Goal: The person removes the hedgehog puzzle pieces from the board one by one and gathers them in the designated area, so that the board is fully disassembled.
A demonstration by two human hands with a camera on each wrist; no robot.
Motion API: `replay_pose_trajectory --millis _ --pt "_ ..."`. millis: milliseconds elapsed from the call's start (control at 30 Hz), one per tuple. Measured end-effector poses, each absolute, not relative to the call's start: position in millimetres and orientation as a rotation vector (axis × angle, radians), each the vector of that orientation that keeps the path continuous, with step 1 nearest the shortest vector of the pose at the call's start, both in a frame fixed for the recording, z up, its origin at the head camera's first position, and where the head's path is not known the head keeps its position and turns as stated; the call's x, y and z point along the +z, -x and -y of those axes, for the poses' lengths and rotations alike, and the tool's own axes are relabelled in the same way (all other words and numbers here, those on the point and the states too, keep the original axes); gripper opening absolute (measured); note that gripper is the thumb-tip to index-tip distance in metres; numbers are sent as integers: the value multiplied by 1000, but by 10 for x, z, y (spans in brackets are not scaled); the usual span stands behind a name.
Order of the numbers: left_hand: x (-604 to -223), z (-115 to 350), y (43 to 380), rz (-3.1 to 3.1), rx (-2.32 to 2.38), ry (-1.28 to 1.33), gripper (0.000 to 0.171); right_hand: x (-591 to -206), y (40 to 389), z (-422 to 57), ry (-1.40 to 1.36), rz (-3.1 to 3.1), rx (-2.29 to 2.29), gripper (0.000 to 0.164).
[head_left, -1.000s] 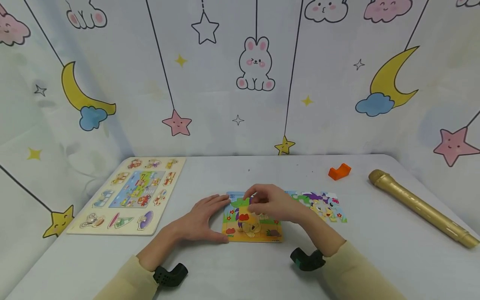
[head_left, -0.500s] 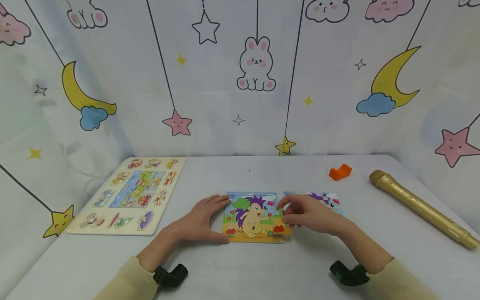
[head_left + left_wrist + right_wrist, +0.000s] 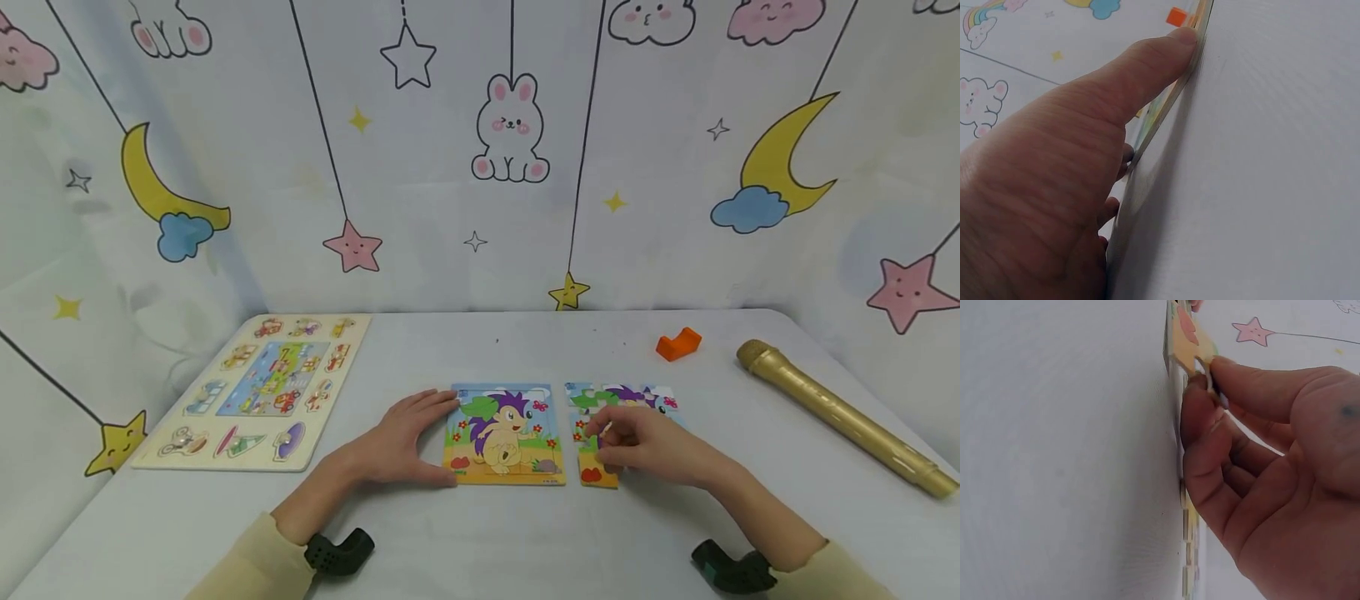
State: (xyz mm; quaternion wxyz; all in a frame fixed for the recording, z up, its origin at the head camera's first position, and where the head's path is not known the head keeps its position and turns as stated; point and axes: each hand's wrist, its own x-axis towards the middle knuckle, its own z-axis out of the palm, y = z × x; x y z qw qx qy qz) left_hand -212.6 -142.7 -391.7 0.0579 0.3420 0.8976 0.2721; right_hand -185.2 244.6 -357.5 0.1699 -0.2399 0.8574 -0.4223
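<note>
A square hedgehog puzzle board (image 3: 505, 433) lies flat at the middle of the white table (image 3: 480, 533). My left hand (image 3: 401, 437) rests beside its left edge with straight fingers, and the thumb (image 3: 1147, 69) presses the board's rim (image 3: 1175, 94). To the right lies a cluster of loose puzzle pieces (image 3: 626, 400). My right hand (image 3: 645, 450) pinches one puzzle piece (image 3: 595, 471) with a red shape on it, low over the table at the cluster's front left; in the right wrist view thumb and forefinger (image 3: 1207, 406) nip that piece (image 3: 1188, 337).
A wooden peg puzzle board (image 3: 258, 387) lies at the left. An orange block (image 3: 678, 343) sits at the back right, and a long gold tube (image 3: 843, 414) runs along the right side. Printed cloth walls enclose the table.
My right hand lifted a piece off the hedgehog board and carried it rightward and down to the loose pieces. The hedgehog picture now shows uncovered. The left hand stayed put.
</note>
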Motion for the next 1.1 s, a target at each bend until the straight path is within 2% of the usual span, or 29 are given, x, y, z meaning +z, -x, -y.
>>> replay_pose_trajectory --millis 500,1100 --pt "-3921 1428 2125 -2720 828 -1026 99 -3610 1816 -2371 680 -2707 -1009 22" --pt "-3931 1436 2136 -2709 827 -1031 98 -3547 1835 -2367 615 -2740 -1106 23"
